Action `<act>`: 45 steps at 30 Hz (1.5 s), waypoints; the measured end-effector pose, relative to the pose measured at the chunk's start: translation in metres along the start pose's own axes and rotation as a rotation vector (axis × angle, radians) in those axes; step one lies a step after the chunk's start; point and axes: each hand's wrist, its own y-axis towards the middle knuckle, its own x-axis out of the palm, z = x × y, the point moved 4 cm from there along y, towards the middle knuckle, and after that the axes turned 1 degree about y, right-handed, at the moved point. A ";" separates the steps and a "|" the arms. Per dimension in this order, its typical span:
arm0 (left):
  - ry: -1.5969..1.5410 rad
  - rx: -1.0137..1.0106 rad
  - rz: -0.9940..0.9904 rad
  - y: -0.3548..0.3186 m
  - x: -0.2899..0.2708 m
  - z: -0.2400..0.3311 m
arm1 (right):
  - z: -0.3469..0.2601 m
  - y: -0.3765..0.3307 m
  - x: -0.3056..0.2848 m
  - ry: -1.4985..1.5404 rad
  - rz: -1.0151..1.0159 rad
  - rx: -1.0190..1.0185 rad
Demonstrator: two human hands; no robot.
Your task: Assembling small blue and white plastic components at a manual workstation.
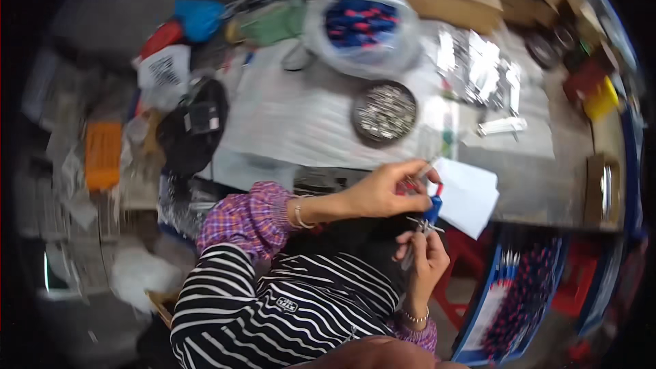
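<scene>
My left hand [386, 190] reaches in from the left, thumb and fingers closed in a pinch. Motion blur and the fingers hide what is between them. Just beside its fingertips is a small blue and red piece [434, 210], blue below and red on top. Thin metal prongs [425, 226] stick out sideways under the blue part. Below, my right hand [425, 258] has its fingertips closed round the lower end of these prongs. Both hands are close together over my lap at the table's front edge. Under the blue piece lies folded white paper [465, 195].
A dark round bowl [385, 113] holds many small metal parts. Behind it sits a clear plastic bag [403, 34] of blue and red pieces. Silvery packets [482, 68] lie at right. A blue-edged box [493, 266] full of similar pieces stands below right, near red stools [459, 277].
</scene>
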 end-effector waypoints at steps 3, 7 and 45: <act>-0.043 0.012 0.026 -0.014 -0.003 0.005 | -0.001 0.000 0.014 -0.088 -0.064 -0.090; -0.128 0.099 0.095 -0.029 -0.025 0.006 | -0.009 0.003 0.036 -0.135 -0.203 -0.110; 0.929 -0.529 1.199 -0.088 -0.451 0.003 | 0.019 0.020 0.034 -0.291 -0.277 -0.022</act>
